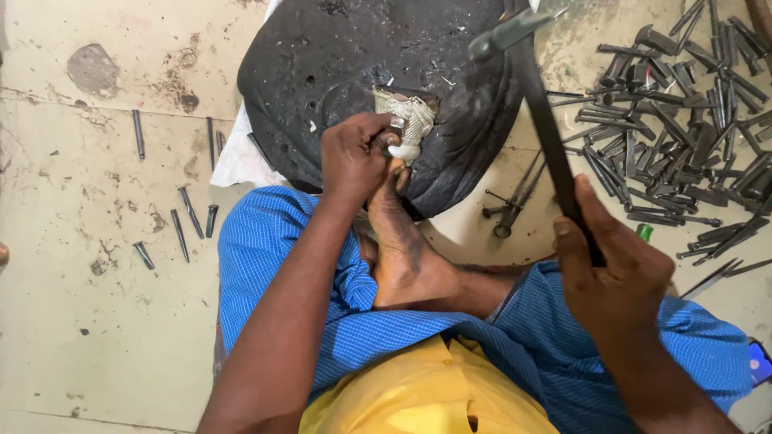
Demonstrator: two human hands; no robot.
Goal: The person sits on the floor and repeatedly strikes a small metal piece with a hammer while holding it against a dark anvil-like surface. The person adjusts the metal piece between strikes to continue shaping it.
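The right hand (615, 273) grips a raised hammer (539, 104). The left hand (358, 153) pinches a punch (396, 127) on the silver piece (410, 116). A crooked blow could hit those fingers or the foot (406, 249).

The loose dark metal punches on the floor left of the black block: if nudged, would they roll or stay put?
The loose punches look like slim, straight rods, so a sideways nudge would probably roll them on the smooth floor. They look like solid metal, so likely stiff and heavy for their size. Their widened ends may make them curve rather than roll straight.
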